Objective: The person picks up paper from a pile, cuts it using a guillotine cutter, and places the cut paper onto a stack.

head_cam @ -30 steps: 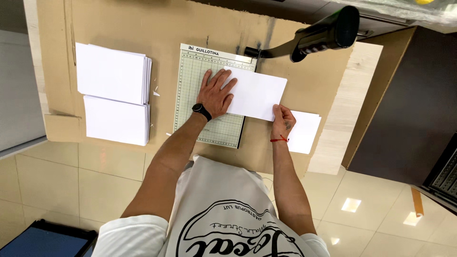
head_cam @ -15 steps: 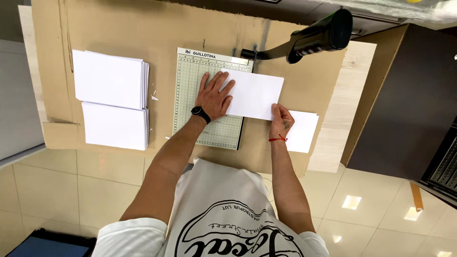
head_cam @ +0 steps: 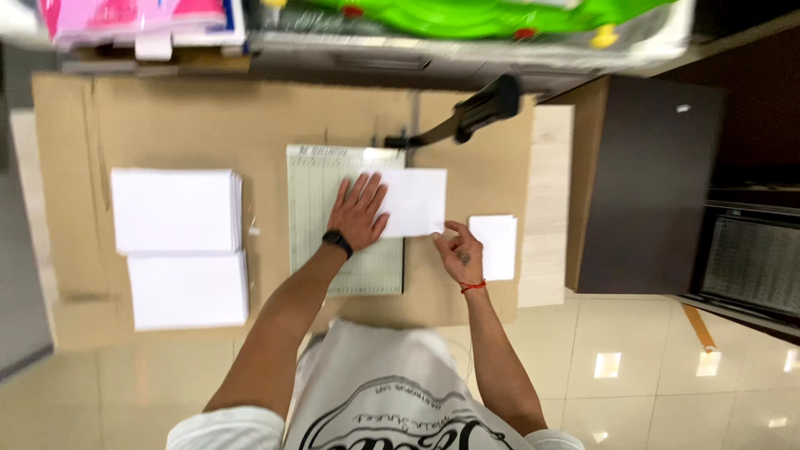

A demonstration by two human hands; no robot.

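Observation:
My left hand (head_cam: pixel 358 212) lies flat, fingers spread, on a white sheet of paper (head_cam: pixel 414 202) that rests across the green gridded board of a guillotine paper cutter (head_cam: pixel 312 200). The sheet sticks out past the board's right cutting edge. My right hand (head_cam: pixel 457 254) pinches the sheet's lower right corner with its fingertips. The cutter's black-handled blade arm (head_cam: pixel 475 112) is raised at the board's far right corner. A small white cut piece of paper (head_cam: pixel 497 246) lies just right of my right hand.
Two stacks of white paper (head_cam: pixel 177 210) (head_cam: pixel 188 290) sit left of the cutter on a brown cardboard-covered table (head_cam: pixel 167 125). A light wooden strip (head_cam: pixel 548 208) and a dark cabinet (head_cam: pixel 646 183) stand to the right. Coloured packages lie on a shelf beyond. Glossy tiled floor below.
The view has pulled back and tilted up, showing more of the table and the shelf. Both hands stay on the sheet; my right hand has slid slightly along its lower edge.

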